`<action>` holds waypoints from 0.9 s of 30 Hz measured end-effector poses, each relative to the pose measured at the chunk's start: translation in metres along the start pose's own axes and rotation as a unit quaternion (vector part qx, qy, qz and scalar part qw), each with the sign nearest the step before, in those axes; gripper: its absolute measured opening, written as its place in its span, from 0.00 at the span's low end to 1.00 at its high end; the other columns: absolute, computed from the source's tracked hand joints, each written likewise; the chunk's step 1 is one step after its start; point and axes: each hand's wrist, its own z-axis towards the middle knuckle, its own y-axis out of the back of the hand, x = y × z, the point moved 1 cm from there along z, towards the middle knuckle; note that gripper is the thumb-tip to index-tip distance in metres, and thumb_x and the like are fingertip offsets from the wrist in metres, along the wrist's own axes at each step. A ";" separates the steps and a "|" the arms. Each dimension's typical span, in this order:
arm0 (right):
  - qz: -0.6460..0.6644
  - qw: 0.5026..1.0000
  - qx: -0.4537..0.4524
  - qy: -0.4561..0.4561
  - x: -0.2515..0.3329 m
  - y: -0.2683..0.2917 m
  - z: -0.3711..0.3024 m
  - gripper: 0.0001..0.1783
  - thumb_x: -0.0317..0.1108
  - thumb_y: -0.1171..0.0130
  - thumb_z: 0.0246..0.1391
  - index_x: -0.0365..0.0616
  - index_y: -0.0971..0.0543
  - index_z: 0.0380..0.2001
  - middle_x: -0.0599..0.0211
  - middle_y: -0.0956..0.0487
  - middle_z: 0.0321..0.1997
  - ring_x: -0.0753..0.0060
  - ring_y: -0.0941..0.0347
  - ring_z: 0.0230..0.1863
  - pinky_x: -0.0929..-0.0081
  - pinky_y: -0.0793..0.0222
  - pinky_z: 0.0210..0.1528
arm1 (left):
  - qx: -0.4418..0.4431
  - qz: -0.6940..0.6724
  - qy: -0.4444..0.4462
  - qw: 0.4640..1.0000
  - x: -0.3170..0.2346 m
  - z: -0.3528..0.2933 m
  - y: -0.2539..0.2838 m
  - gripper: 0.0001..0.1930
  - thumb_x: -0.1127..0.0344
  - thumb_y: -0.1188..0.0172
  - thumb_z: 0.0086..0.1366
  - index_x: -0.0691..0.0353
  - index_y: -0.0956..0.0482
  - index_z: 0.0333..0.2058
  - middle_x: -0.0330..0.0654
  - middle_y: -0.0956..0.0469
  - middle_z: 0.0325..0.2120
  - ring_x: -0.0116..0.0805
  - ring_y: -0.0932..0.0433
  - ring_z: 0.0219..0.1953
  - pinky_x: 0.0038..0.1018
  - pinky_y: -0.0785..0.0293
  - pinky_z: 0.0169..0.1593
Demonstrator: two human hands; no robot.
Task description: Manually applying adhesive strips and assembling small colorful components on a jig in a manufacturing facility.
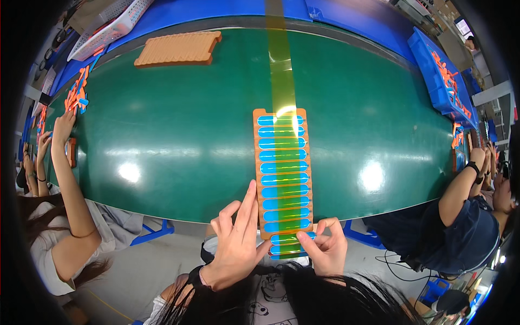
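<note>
In front of me a long orange-brown grooved tray [257, 173] holds a row of blue, round-ended strips [269, 155]. A band of clear yellow tape [281, 81] runs lengthwise over them and on toward the far side. A few taped blue strips [277, 239] hang past the tray's near end. My right hand [327, 249] pinches their right ends between thumb and fingers. Along the tray's lower left edge, my left hand [235, 246] is open, its fingers stretched out and its thumb beside the left ends of the overhanging strips.
Another grooved tray [176, 49] lies at the far left of the green table [179, 119]. Orange and blue pieces [80, 92] are heaped on the left, near a co-worker's arm [73, 179]. A blue bin [433, 81] of pieces stands at the right, with another person's arm [460, 184] below it.
</note>
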 end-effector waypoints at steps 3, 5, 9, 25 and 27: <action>0.018 1.000 -0.005 0.011 0.000 0.002 0.002 0.15 0.16 0.48 0.46 0.42 0.42 0.29 0.53 0.25 0.34 0.76 0.27 0.32 0.84 0.30 0.29 | 0.004 -0.012 0.001 1.000 0.002 0.003 -0.002 0.43 0.71 0.35 0.35 0.72 0.45 0.53 0.48 0.49 0.58 0.43 0.43 0.46 0.34 0.48 0.46; 0.023 1.000 0.010 0.007 0.002 -0.002 0.003 0.15 0.16 0.48 0.46 0.42 0.42 0.29 0.53 0.25 0.34 0.76 0.27 0.32 0.84 0.30 0.30 | 0.009 -0.002 0.008 1.000 0.004 0.001 0.007 0.43 0.70 0.35 0.35 0.72 0.45 0.53 0.48 0.50 0.58 0.43 0.43 0.46 0.34 0.48 0.47; -0.014 1.000 0.004 0.009 0.006 0.000 0.004 0.15 0.16 0.48 0.46 0.42 0.43 0.29 0.53 0.25 0.34 0.75 0.27 0.33 0.83 0.29 0.31 | -0.051 -0.011 -0.077 0.996 0.016 0.005 0.005 0.39 0.66 0.33 0.37 0.67 0.41 0.50 0.46 0.41 0.54 0.41 0.40 0.44 0.30 0.45 0.45; -0.257 0.964 -0.047 0.051 0.019 0.011 0.005 0.14 0.26 0.41 0.45 0.40 0.39 0.27 0.67 0.25 0.16 0.84 0.29 0.19 0.86 0.34 0.21 | -0.058 0.069 -0.339 0.936 0.034 0.006 0.007 0.06 0.64 0.42 0.50 0.45 0.29 0.27 0.21 0.31 0.47 0.22 0.39 0.33 0.18 0.44 0.34; -0.332 0.928 -0.063 0.157 0.031 0.014 0.011 0.13 0.27 0.40 0.44 0.39 0.36 0.27 0.67 0.27 0.17 0.78 0.27 0.20 0.83 0.33 0.23 | -0.067 0.071 -0.350 0.932 0.035 0.008 0.005 0.05 0.64 0.43 0.50 0.46 0.29 0.27 0.21 0.31 0.47 0.22 0.39 0.33 0.18 0.44 0.34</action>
